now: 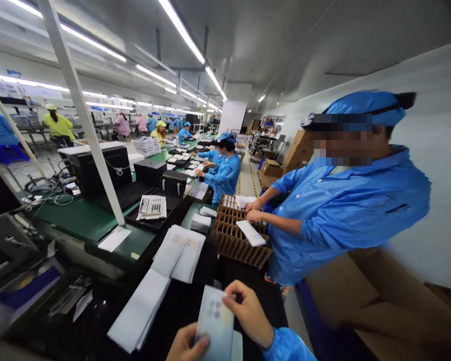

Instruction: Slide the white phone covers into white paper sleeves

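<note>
A pale, flat rectangular sleeve [215, 321] with several grey round marks lies between my hands at the bottom of the view. My left hand [188, 344] grips its lower left side, thumb on top. At the upper right edge, my right hand [248, 312] pinches it between thumb and fingers. Another pale piece shows beneath its lower right. To the left are a stack of similar sleeves [182, 250] and a neat pile of plain white ones [139, 308], overlapping on a black surface. What is inside the sleeves cannot be made out.
Ahead stands a divided cardboard box [231, 235], where a co-worker in blue [338, 200] handles white sleeves. A calculator [152, 206] sits on a black tray to the left. A slanting white post [82, 110] rises from the green bench [135, 245]. Cartons [361, 301] stand at right.
</note>
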`<state>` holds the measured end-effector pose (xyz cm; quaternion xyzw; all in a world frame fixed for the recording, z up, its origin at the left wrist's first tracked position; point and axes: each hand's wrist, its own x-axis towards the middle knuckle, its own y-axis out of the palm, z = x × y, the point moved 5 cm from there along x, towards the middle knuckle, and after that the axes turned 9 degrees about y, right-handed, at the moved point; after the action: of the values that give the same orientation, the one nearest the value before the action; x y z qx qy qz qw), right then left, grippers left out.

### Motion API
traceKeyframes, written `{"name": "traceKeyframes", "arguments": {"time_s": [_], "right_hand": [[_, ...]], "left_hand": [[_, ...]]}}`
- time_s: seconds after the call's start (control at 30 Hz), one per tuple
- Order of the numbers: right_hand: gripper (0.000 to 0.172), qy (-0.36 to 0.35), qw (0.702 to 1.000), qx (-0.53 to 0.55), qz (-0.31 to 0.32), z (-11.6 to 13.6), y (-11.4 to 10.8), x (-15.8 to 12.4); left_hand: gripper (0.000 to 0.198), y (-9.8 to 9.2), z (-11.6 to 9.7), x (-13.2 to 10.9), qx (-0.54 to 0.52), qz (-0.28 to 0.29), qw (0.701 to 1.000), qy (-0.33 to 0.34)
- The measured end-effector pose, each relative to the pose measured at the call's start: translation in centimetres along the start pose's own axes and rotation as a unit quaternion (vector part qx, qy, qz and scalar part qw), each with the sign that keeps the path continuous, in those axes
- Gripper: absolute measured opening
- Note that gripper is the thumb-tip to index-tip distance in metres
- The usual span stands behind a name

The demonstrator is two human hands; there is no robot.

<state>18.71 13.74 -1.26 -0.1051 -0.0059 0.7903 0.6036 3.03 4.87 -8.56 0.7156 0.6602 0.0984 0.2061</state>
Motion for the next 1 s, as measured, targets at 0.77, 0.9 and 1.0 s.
{"name": "traceKeyframes", "arguments": {"time_s": [0.77, 0.9, 1.0], "right_hand": [[0.023, 0.162, 0.972, -0.097, -0.137, -8.1, 9.2, 15.4], [0.029, 0.141, 0.959, -0.126, -0.209, -7.6, 9.1, 15.5], [0.032, 0.134, 0.964, -0.088, -0.211, -7.6, 9.4, 16.8]], "left_hand": [[0.049, -14.3, -6.1, 12.2, 0.787, -0.074, 0.525, 0.314], [0.044, -16.2, -4.7, 13.9, 0.790, -0.137, 0.501, 0.328], [0.045, -17.1, -3.6, 14.3, 0.797, -0.155, 0.482, 0.329]]}}
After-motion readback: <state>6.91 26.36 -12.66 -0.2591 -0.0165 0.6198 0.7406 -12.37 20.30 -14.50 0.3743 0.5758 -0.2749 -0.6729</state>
